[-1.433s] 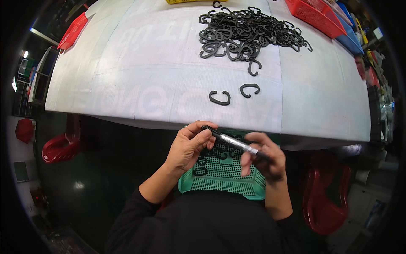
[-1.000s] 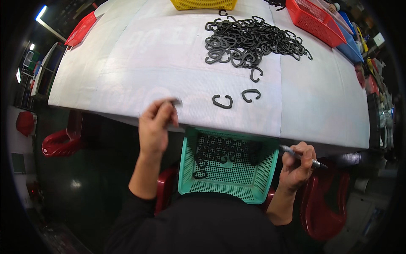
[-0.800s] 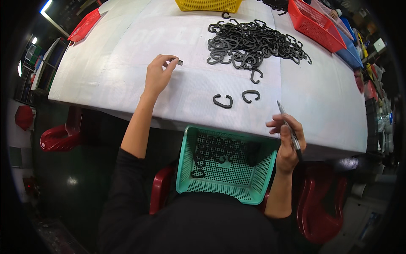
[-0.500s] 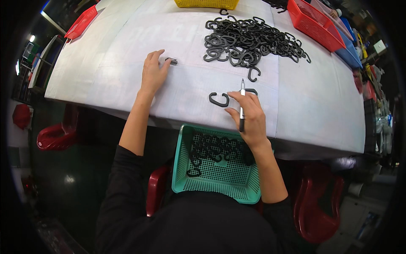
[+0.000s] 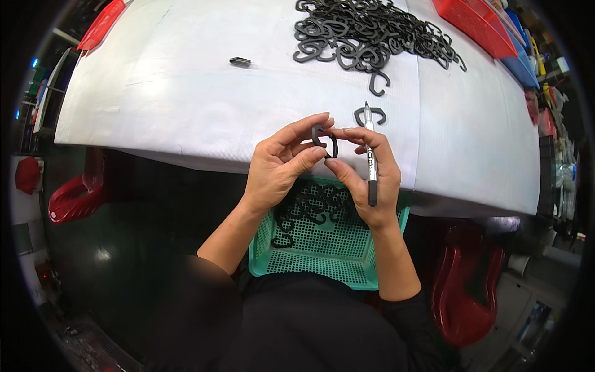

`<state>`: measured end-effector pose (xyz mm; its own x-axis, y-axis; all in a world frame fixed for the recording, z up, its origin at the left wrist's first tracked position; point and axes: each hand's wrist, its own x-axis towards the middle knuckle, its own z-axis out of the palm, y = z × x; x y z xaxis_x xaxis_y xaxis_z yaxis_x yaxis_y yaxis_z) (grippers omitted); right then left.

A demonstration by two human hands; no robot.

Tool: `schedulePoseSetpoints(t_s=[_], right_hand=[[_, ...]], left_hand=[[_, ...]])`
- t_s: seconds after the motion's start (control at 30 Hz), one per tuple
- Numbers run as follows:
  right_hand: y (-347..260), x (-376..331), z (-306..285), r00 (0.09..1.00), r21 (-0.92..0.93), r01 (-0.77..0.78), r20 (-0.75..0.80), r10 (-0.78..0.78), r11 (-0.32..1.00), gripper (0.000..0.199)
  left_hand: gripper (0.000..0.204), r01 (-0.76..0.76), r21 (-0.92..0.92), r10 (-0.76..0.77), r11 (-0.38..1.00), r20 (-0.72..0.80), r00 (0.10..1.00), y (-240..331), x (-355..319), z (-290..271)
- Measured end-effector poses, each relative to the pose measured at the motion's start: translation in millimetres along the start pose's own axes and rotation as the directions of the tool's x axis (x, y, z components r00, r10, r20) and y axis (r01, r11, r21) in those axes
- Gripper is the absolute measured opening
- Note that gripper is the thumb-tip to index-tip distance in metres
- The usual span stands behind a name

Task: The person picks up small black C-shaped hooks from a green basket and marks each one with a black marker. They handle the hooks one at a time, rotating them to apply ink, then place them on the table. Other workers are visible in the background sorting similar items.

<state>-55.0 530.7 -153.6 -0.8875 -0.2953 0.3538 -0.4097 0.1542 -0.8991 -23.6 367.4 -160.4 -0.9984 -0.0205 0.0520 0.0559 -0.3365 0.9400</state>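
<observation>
A black C-shaped plastic hook (image 5: 335, 147) is held between both my hands above the table's near edge. My left hand (image 5: 279, 162) pinches its left side with thumb and fingers. On the other side, the thumb and forefinger of my right hand (image 5: 379, 177) touch the hook. That hand also grips a silver marker pen (image 5: 371, 162) with a black end, tip pointing away from me. Just beyond the pen, another black hook (image 5: 382, 116) lies on the table, partly covered. A large heap of similar hooks (image 5: 359, 34) lies further off. A small dark piece (image 5: 240, 62) rests farther left.
Below the edge of the white-covered table (image 5: 155, 105), a teal perforated basket (image 5: 347, 282) stands before me with several black hooks inside. Red baskets sit at the far left (image 5: 102, 25) and far right (image 5: 477, 31). Red plastic chairs (image 5: 465, 297) stand beneath either side.
My left hand has left the small dark piece and come right and nearer, onto the hook. The hook has been lifted from the table between both hands. The view has tilted down slightly.
</observation>
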Motion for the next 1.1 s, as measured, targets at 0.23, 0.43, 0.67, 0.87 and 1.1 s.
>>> schedulePoseSetpoints(t_s=[0.23,0.43,0.67,0.87,1.1], right_hand=[[2.7,-15.3,-23.2,0.979,0.092,-0.137,-0.137,0.149,0.986,0.036],[6.5,-25.0,-38.3,0.915,0.29,-0.321,-0.151,0.374,0.902,0.028],[4.4,-17.4,-21.9,0.888,0.332,-0.384,-0.124,0.443,0.862,0.012],[5.3,-10.6,-9.1,0.899,0.244,-0.366,-0.158,0.41,0.898,0.016],[8.2,-2.3,-0.9,0.907,0.18,-0.34,-0.197,0.373,0.923,0.022]], left_hand=[[0.043,-0.2,0.415,0.167,0.888,0.114,0.979,-15.8,2.9,-11.9],[0.042,-0.246,0.638,0.163,0.73,0.186,0.969,-13.0,-0.2,-10.3],[0.045,-0.306,0.638,0.208,0.706,0.226,0.952,-16.8,0.4,-13.7],[0.045,-0.396,0.631,0.288,0.667,0.272,0.918,-21.5,4.1,-16.0],[0.046,-0.359,0.692,0.367,0.626,0.145,0.919,-24.6,4.9,-8.0]])
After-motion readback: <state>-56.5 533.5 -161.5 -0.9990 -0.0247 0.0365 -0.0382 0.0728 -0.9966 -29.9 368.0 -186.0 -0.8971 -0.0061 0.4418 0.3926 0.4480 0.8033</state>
